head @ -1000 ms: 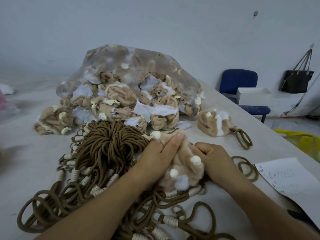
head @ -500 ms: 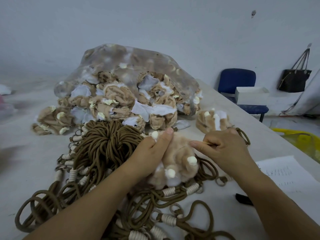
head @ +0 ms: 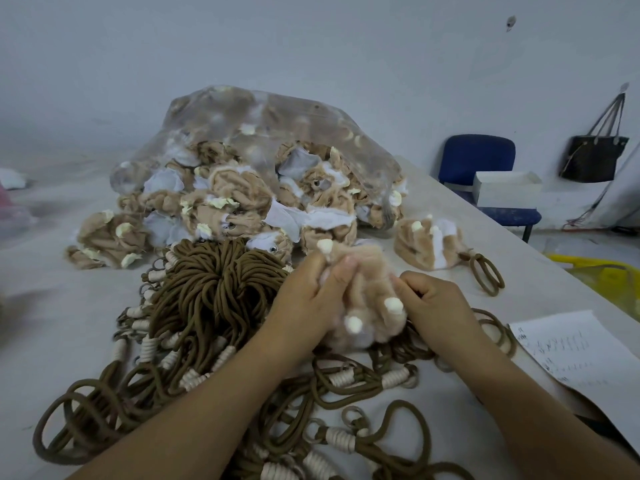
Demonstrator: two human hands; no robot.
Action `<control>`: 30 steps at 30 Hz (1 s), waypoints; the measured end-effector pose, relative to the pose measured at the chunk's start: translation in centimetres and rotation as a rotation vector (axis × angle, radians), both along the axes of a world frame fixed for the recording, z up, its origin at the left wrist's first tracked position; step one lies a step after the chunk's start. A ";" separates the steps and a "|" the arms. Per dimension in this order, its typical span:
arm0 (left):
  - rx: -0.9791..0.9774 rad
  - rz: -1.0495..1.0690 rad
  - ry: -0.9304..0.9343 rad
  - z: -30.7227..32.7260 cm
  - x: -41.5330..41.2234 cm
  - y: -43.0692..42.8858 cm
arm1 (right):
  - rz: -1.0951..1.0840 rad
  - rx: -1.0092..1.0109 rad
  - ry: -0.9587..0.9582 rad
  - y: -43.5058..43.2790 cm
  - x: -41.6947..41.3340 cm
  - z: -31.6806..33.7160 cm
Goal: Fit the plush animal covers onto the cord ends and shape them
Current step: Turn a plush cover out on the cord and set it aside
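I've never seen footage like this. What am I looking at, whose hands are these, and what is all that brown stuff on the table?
There is no machine here. A person wears a camera on the head, so this single picture looks forward and down at that person's own two hands. The left hand grips a tan plush cover with small cream nubs, and the right hand pinches its side. Under them, on the pale table, lies a big tangle of brown cords whose ends are wrapped in cream thread. Behind it sits a clear bag spilling more of these covers. To the right lie a plush piece with a cord loop and a sheet of paper.
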State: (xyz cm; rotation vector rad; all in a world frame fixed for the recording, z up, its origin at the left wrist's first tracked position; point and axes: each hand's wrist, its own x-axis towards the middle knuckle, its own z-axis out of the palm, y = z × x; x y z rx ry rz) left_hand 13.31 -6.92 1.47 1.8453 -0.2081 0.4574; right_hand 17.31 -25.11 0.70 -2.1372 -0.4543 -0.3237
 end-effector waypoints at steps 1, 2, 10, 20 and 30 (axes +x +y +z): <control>-0.024 -0.001 0.002 0.0 0.1 0.1 | -0.007 -0.015 0.010 -0.2 0.0 0.1; -0.041 -0.003 0.006 0.1 0.2 0.2 | -0.011 -0.037 0.013 -0.4 0.0 0.1; -0.237 0.009 0.045 0.7 0.6 0.8 | -0.003 -0.180 -0.105 -0.6 0.4 0.0; -0.131 0.144 -0.035 0.4 0.3 0.4 | -0.039 -0.191 -0.005 0.4 -0.6 0.3; -0.163 -0.003 0.027 0.1 -0.1 0.0 | 0.031 -0.158 -0.064 0.9 -0.8 0.5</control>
